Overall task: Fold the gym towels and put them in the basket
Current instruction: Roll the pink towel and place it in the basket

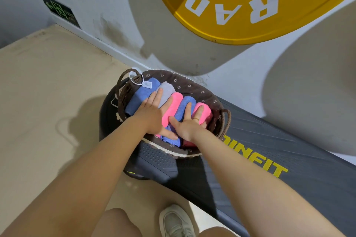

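Observation:
A dark woven basket with a brown flowered lining stands on a black gym bench. Several folded towels lie side by side in it: a blue towel at the left, a grey towel, a pink towel, a second blue towel and a second pink towel at the right. My left hand presses flat on the left blue, grey and pink towels. My right hand, with a ring, rests with straight fingers on the right blue and pink towels.
The bench with yellow lettering runs toward the lower right along a white wall. A yellow weight plate hangs overhead. A white tag dangles from the basket's left handle. Beige floor spreads to the left; my shoe is below.

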### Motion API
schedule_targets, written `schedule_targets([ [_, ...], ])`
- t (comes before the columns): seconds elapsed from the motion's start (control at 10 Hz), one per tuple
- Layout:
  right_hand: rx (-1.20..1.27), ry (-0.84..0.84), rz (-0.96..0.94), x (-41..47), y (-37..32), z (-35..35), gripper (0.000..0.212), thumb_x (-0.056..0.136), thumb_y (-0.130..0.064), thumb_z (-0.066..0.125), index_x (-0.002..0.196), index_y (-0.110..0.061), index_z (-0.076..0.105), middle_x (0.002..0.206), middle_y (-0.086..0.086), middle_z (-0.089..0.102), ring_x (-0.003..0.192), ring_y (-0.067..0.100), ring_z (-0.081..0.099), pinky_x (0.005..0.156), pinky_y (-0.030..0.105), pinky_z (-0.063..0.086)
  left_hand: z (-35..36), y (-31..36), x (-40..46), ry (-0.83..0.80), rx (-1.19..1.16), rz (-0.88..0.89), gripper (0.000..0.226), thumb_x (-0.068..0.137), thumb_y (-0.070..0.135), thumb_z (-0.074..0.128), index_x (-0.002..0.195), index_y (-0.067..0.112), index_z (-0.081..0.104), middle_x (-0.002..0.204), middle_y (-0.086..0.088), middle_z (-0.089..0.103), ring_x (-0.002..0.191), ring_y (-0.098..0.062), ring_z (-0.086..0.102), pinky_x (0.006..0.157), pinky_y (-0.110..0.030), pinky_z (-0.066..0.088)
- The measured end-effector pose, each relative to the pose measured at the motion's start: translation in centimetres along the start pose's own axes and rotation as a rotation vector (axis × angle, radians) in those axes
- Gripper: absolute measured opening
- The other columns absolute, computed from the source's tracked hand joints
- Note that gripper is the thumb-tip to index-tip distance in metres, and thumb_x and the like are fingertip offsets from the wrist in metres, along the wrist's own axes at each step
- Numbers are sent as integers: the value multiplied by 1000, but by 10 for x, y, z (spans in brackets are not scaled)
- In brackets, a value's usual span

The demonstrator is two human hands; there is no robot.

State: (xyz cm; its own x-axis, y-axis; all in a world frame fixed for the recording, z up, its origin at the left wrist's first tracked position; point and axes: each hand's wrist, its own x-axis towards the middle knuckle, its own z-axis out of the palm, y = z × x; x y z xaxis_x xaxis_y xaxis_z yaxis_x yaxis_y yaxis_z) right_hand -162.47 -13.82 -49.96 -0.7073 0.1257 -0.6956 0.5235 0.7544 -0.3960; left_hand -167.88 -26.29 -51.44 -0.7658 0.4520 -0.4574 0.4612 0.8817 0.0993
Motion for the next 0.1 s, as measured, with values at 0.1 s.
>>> schedule_targets([
  [0.1,2,131,-163,-24,5,-19,74,97,-48,31,149,-10,-6,158,13,-8,145,34,-8,118,44,0,-4,0,-26,177,-91,48,104,71,77,39,149,20,0,157,-12,-9,146,-24,-3,117,-40,5],
])
